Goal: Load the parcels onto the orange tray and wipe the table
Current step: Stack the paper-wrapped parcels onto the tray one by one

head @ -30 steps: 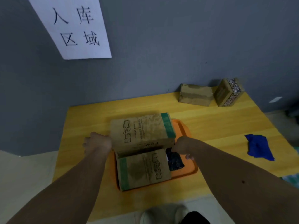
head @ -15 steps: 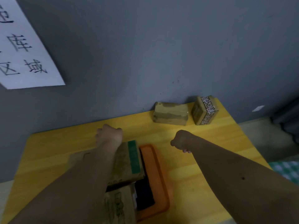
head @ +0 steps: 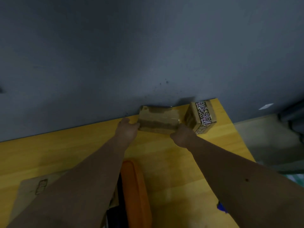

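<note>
Fingers of the left hand [head: 127, 130] and right hand [head: 181, 134] press the two short ends of the taped brown parcel [head: 158, 120] against the wall at the table [head: 181, 170] back; stiff, probably light, best gripped there.

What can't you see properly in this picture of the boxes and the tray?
All in the head view:
- Orange tray: mostly hidden by the left arm and cut off at the bottom edge.
- Parcel on the tray: its print is blurred and the arm covers most of it.
- Blue cloth: only a sliver shows past the right arm.
- Left hand and right hand: the fingers at the taped parcel are hidden, so the grip is unclear.
</note>
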